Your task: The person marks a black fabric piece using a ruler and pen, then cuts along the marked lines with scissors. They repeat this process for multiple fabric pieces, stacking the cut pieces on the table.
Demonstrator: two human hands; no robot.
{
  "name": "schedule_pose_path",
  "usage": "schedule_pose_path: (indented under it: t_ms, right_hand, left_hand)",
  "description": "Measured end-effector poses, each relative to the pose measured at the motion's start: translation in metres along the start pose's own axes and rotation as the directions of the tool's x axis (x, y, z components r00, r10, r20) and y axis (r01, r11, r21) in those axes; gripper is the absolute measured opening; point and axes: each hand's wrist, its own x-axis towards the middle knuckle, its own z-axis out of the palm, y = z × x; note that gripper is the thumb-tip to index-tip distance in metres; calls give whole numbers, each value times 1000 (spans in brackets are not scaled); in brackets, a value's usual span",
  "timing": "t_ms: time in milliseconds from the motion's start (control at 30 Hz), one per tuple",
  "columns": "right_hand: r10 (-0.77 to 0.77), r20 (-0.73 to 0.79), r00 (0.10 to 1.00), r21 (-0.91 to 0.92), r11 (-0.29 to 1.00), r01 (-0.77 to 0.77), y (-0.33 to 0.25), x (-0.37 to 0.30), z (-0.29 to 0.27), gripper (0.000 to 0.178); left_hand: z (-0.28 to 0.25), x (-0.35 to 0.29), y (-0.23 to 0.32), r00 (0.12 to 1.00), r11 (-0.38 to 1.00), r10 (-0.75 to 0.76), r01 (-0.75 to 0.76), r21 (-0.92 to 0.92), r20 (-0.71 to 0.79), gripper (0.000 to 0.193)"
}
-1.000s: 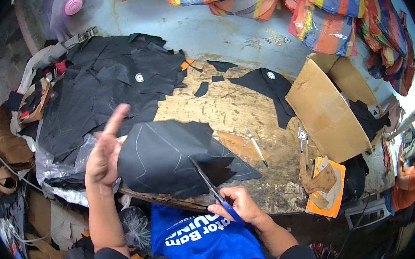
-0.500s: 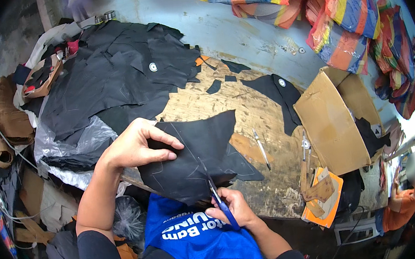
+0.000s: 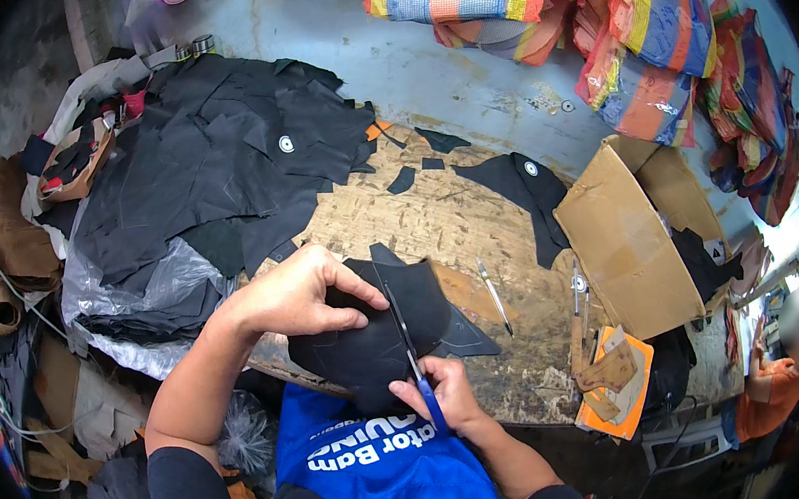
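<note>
A sheet of black leather-like material [image 3: 352, 355] is pinched between the thumb and fingers of my left hand [image 3: 303, 295], raised over the near edge of the table. Thin pale lines mark the sheet. In my right hand [image 3: 448, 394] are scissors [image 3: 430, 402] with blue handles, their long blades pointing away from me and lying along the sheet, to the right of my left fingertips. A strip of the sheet sticks up beyond the blade tips. Another dark piece [image 3: 469, 337] lies on the table just right of the sheet.
Black material is heaped [image 3: 208, 162] at the left of the wooden table [image 3: 357, 205]. A silver pen [image 3: 494, 296], dark cut pieces [image 3: 514, 186] and a cardboard box [image 3: 624, 237] are to the right. An orange pad [image 3: 639, 385] lies near the right edge; a person [image 3: 769, 392] is beyond.
The scissors have advanced farther up the sheet, and a cut strip now stands apart at its far side. My left hand has shifted slightly right and nearer, still pinching the sheet.
</note>
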Motion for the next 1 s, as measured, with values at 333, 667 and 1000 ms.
schedule_pose_path:
  t_ms: [333, 667, 1000]
  right_hand:
    - [-86, -78, 993, 23, 996, 88, -6, 38, -12, 43]
    - [79, -388, 918, -506, 814, -284, 30, 24, -78, 48]
    - [212, -716, 665, -535, 446, -718, 80, -25, -165, 40]
  left_hand:
    - [4, 25, 4, 998, 999, 24, -26, 39, 51, 27]
    - [-33, -3, -14, 975, 911, -173, 213, 354, -141, 32]
    - [25, 27, -20, 967, 690, -119, -83, -719, -226, 80]
